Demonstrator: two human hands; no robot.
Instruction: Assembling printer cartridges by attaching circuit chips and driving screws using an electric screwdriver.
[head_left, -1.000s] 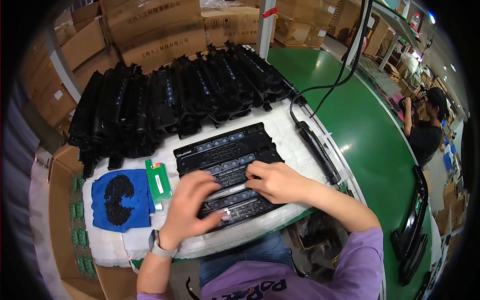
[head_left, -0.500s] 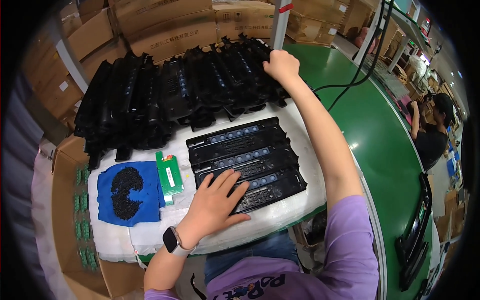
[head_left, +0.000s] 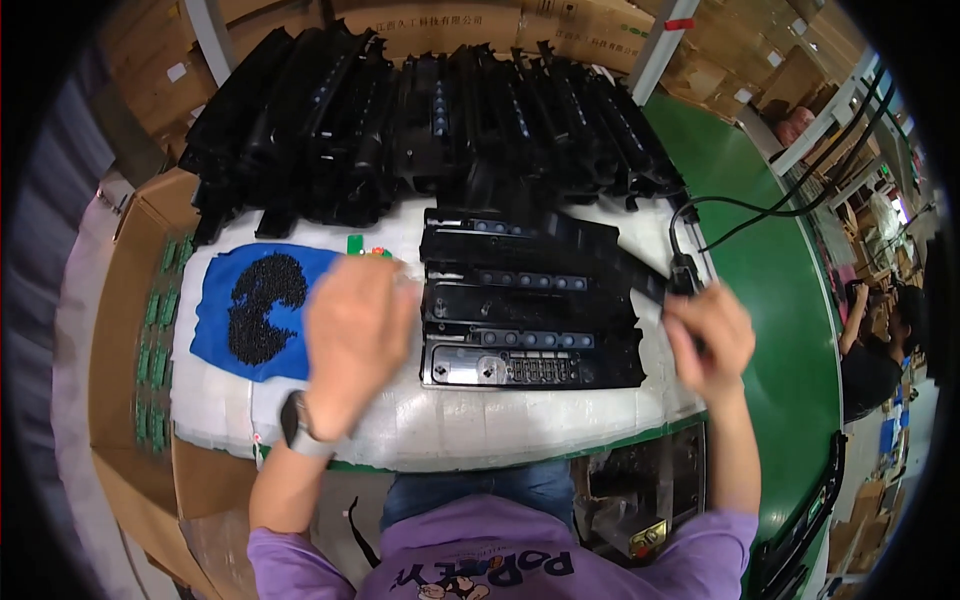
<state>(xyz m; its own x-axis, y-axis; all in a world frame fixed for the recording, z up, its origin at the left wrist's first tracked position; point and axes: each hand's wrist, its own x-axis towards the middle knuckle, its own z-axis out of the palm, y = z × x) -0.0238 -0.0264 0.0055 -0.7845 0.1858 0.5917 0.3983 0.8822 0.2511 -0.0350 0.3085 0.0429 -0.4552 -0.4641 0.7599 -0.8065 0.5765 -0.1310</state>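
My left hand (head_left: 358, 325), smeared by motion, hovers between a blue cloth (head_left: 215, 320) and the black plastic panels; its fingers cannot be made out. Small black screws (head_left: 262, 335) lie heaped on the cloth. Partly behind this hand is a green circuit board (head_left: 356, 244). Three long black panels (head_left: 530, 310) lie side by side on the white padded surface (head_left: 480, 425), with rows of round bluish spots. Right of them, my right hand (head_left: 712, 335) is closed around a black corded tool (head_left: 645, 275), blurred, apparently an electric screwdriver. Its tip is too smeared to place.
More black panels (head_left: 420, 130) stand packed along the back. An open cardboard box (head_left: 125, 340) with green boards is at the left. A black cable (head_left: 770, 210) loops over the green table (head_left: 755, 270) at the right. Another person (head_left: 885, 340) works farther right.
My right hand has come from the far right end of the panel stack toward me, now with the corded tool. My left hand has lifted off the nearest panels and moved left toward the cloth.
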